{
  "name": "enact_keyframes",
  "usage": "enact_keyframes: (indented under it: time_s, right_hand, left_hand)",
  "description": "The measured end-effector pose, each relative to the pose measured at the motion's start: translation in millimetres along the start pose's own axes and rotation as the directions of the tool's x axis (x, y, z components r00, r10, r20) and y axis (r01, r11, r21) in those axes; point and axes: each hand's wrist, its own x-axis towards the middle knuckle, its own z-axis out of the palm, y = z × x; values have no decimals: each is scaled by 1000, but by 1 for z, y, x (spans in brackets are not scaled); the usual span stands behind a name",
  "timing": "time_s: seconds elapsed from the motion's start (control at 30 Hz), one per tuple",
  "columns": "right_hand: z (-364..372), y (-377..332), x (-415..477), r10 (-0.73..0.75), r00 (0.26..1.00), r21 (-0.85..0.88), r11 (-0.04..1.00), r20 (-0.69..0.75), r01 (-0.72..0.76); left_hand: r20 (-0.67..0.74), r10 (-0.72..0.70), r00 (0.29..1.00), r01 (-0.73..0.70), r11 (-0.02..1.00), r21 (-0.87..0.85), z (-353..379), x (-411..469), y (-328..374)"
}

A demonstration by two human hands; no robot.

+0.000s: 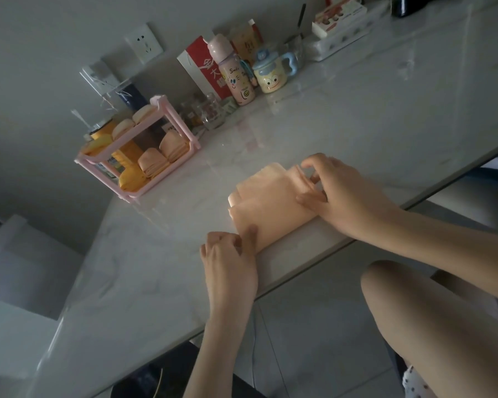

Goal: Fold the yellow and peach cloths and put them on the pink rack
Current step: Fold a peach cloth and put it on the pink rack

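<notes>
A peach cloth, partly folded, lies on the marble table near its front edge. My left hand pinches the cloth's near left corner between thumb and curled fingers. My right hand grips the cloth's right end, with the fabric bunched under its fingers. The pink rack stands to the left. Folded peach cloths sit on both of its shelves. Folded yellow cloths fill the rack's left side.
Along the wall stand a pink bottle, a cartoon mug, a red-and-white bag, small glass jars and white boxes. A can with a straw sits behind the rack. My knee shows below the table edge.
</notes>
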Motion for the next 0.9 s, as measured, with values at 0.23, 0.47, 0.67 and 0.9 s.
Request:
enact_keyframes:
  time_s: [0.23,0.47,0.67,0.9]
  right_hand:
    - [1,-2,4,-78,997,-322,944,0,74]
    - [19,-23,4,-451,857,-309,801,249,512]
    - [35,-20,3,-353,809,-236,833,470,500]
    - [16,-19,-1,-192,860,-304,881,472,363]
  left_hand:
    - [53,-69,996,54,970,238,-5,4,7]
    - [-46,328,944,-309,922,232,0,7,7]
    - [88,249,965,-249,968,-9,13,11,-14]
    - [198,159,967,-160,987,-13,9,9,-10]
